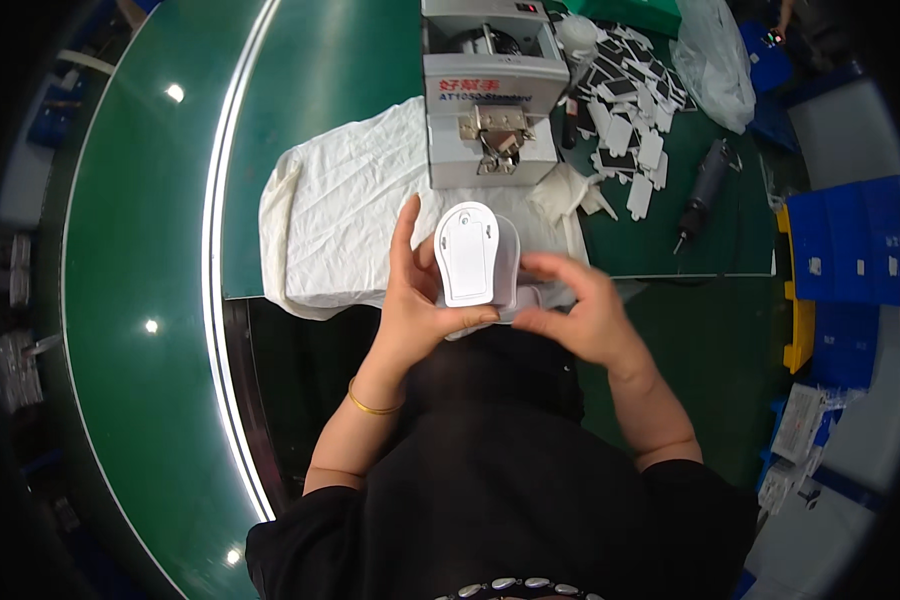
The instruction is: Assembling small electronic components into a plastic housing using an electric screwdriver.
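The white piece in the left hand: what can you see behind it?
Past the white piece in the left hand, white cloth shows, with the grey machine farther back. Whatever is directly behind the piece, and its far side, is covered.

The left hand [410, 310] is holding a white casing [467, 262] before the machine [495, 95]; the right hand [592, 318] is curving close beside it.

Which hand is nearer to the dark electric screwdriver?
Right. The right hand is left of and below the screwdriver in the picture; the left hand is farther left, holding the white casing.
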Tool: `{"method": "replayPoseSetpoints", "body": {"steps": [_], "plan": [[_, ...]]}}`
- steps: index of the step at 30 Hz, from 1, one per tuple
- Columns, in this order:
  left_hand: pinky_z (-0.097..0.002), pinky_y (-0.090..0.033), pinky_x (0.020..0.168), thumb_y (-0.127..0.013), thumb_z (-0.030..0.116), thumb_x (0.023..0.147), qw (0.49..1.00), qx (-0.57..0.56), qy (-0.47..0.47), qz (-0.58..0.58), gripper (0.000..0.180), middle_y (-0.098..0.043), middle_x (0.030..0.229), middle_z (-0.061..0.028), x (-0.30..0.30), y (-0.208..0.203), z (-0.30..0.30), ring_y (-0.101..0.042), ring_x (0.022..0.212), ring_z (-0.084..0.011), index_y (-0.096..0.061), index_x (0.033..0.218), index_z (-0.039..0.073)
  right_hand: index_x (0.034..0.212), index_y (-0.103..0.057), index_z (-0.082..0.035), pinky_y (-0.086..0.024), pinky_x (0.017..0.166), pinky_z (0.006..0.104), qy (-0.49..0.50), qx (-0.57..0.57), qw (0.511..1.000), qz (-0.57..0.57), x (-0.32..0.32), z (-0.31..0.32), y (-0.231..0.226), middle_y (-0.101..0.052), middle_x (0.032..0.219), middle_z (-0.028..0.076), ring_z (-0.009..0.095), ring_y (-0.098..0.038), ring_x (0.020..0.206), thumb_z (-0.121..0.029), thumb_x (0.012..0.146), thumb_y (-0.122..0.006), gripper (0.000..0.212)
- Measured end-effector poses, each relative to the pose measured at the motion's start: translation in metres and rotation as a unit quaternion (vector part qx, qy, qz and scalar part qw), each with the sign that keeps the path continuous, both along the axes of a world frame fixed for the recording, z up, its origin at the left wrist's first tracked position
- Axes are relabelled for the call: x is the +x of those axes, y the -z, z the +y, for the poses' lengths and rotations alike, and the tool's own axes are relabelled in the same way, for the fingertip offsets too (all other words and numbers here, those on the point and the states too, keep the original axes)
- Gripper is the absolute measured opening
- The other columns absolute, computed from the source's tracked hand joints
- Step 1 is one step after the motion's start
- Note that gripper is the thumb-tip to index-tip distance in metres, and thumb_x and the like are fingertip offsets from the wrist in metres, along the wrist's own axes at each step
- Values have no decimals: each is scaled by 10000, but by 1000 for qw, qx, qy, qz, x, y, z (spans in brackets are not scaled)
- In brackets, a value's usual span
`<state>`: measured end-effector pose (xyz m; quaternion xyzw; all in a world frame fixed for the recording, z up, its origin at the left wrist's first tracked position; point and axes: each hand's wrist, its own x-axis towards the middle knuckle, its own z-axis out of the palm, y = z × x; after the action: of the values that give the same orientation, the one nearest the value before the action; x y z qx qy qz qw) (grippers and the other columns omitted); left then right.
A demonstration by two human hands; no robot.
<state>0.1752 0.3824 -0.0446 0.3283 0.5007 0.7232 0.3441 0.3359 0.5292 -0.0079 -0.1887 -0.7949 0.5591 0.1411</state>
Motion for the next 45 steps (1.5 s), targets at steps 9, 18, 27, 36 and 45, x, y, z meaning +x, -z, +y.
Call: {"method": "replayPoseSetpoints", "body": {"steps": [9, 18, 27, 36, 45], "plan": [[-426, -407, 1089, -808, 98, 787, 908, -93, -168, 373, 806, -381, 1509, -240, -16, -10, -34, -431, 1369, -395, -389, 1475, 66, 1200, -556, -17, -514, 822, 297, -16, -16, 1000, 16, -26, -26, 4, -666, 1039, 77, 123, -613, 955, -144, 787, -819, 505], [-344, -537, 838, -744, -23, 728, 859, -124, -232, 438, 461, -632, 1143, -127, -76, -24, -77, -653, 972, -276, -617, 1167, 43, 1268, -551, -12, -498, 711, 263, -110, -41, 985, 128, -81, -31, 1, -676, 1003, 76, 111, -621, 820, -208, 816, -818, 560], [-373, -521, 837, -794, 254, 800, 650, -371, -591, 302, 433, -710, 975, -124, -308, 33, -167, -671, 874, -252, -618, 1081, -25, 1122, -642, -24, -479, 600, 262, -50, 80, 991, 92, -101, -33, 52, -643, 763, 36, 123, -569, 639, -166, 857, -759, 323], [-476, -334, 1087, -820, 290, 763, 573, -400, -619, 358, 793, -469, 1384, -227, -282, 36, -146, -407, 1305, -389, -437, 1386, -16, 1065, -667, -8, -430, 549, 214, -29, 92, 989, 115, -103, -30, 55, -637, 748, 8, 56, -521, 596, -111, 870, -740, 233], [-438, -432, 992, -761, 121, 796, 746, -130, -443, 480, 576, -563, 1255, -200, -130, 5, 4, -530, 1160, -383, -511, 1306, 26, 1065, -668, -9, -432, 544, 205, -31, 60, 991, 115, -102, -30, 57, -629, 738, 3, 45, -518, 583, -94, 879, -723, 211]]}}
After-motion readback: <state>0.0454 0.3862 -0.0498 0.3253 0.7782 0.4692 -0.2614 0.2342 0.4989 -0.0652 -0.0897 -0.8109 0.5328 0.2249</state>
